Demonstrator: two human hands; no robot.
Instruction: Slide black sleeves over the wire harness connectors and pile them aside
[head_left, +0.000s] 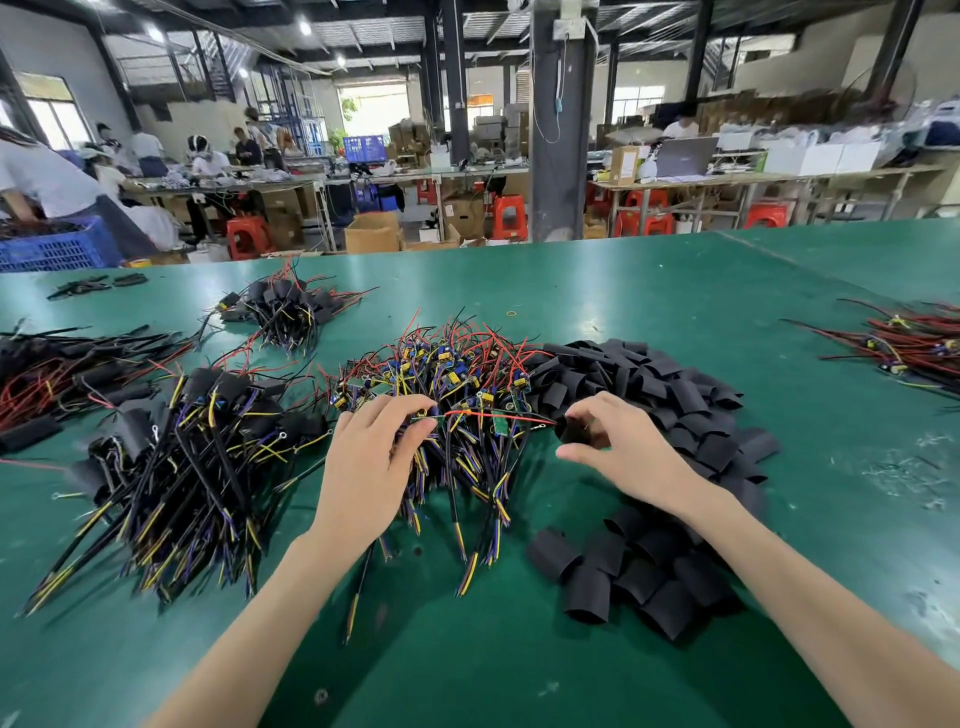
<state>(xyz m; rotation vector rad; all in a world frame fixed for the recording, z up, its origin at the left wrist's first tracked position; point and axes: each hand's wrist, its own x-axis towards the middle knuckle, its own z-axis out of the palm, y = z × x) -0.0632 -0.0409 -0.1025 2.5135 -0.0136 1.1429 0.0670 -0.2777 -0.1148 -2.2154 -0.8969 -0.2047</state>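
Observation:
A heap of bare wire harnesses (457, 379) with small circuit boards and red, yellow and purple wires lies mid-table. My left hand (371, 462) pinches one harness (488, 415) at its board end, its red wire stretched to the right. My right hand (618, 447) pinches a black sleeve (574, 430) at that red wire's tip. Loose black sleeves (649, 395) are heaped to the right and in front of my right wrist. A pile of sleeved harnesses (171, 457) lies to the left.
The green table (649, 291) also carries another sleeved bundle (283, 306) at the back, black and red cables (57, 374) at the far left and red wires (914, 343) at the far right. People work at benches beyond a blue crate (57, 247).

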